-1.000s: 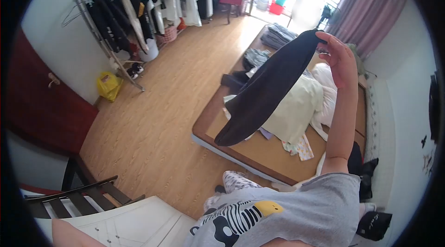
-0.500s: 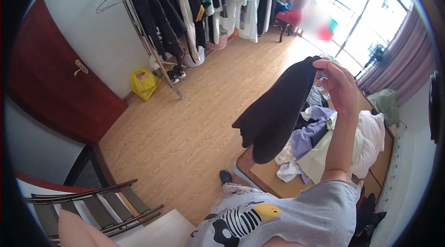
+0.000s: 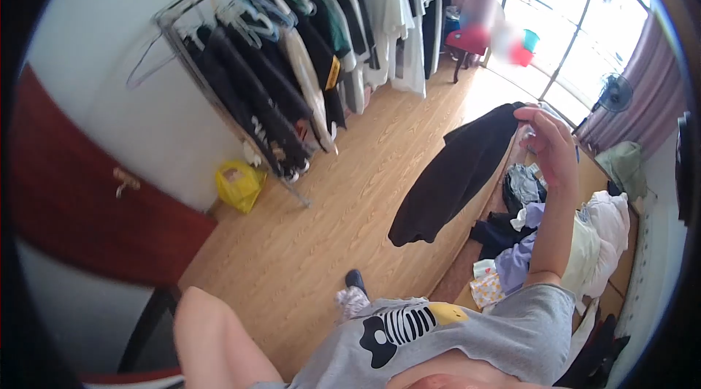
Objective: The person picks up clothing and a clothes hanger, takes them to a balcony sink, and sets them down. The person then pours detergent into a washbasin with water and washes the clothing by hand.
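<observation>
My right hand point(image 3: 549, 142) is raised on the right, its fingertips pinching the upper end of a black cloth garment point(image 3: 458, 177). The garment hangs slanting down to the left over the wooden floor and is partly folded. Of my left arm, only the bent part shows at the lower left; the hand is outside the picture. Below my right hand, a pile of clothes, including a lilac piece point(image 3: 517, 261) and a pale green piece point(image 3: 582, 252), lies on the bed point(image 3: 456, 279).
A metal rack point(image 3: 219, 108) full of hanging clothes runs along the left wall. A yellow bag point(image 3: 239, 186) sits by its foot, near the red-brown door point(image 3: 95, 206). At the back are a red stool point(image 3: 467, 40), a fan point(image 3: 615, 93) and bright glass doors.
The view has swung toward the rack, and the bed appears farther right. The black garment is still in my right hand and has changed its fold. My left arm has come farther into view.
</observation>
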Tool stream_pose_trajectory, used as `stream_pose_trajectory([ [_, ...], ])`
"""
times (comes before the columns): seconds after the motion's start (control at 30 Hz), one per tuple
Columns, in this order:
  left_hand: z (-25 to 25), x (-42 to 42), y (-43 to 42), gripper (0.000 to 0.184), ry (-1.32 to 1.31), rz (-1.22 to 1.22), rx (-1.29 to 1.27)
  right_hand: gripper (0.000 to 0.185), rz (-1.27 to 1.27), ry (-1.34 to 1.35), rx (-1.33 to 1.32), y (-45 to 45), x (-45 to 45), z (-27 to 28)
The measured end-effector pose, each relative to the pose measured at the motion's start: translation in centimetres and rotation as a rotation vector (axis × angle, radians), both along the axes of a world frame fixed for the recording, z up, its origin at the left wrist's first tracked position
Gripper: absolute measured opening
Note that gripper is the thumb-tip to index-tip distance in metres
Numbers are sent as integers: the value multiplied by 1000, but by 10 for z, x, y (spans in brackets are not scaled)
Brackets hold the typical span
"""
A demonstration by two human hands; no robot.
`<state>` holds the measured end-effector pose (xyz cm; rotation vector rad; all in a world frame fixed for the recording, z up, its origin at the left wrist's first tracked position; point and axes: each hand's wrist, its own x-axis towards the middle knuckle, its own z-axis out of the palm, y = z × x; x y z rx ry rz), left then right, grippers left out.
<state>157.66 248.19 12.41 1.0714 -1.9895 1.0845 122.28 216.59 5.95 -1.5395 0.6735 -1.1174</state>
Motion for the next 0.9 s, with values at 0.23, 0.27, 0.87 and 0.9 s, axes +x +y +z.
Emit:
stream_pose_trajectory([
  [0.23, -65, 54, -156, 8, 373, 6, -33, 31, -185, -59, 29, -75, 35, -5],
  [0.27, -76, 58, -195, 16, 566, -187, 130, 30, -187, -63, 16, -90, 34, -10],
  [0.87, -34, 282, -553, 31, 553, 1118, -247, 27, 333, -30, -53, -429, 101, -21],
  [0.9, -27, 294, -560, 31, 565, 1227, -163, 28, 356, -46, -56, -441, 105, -24],
])
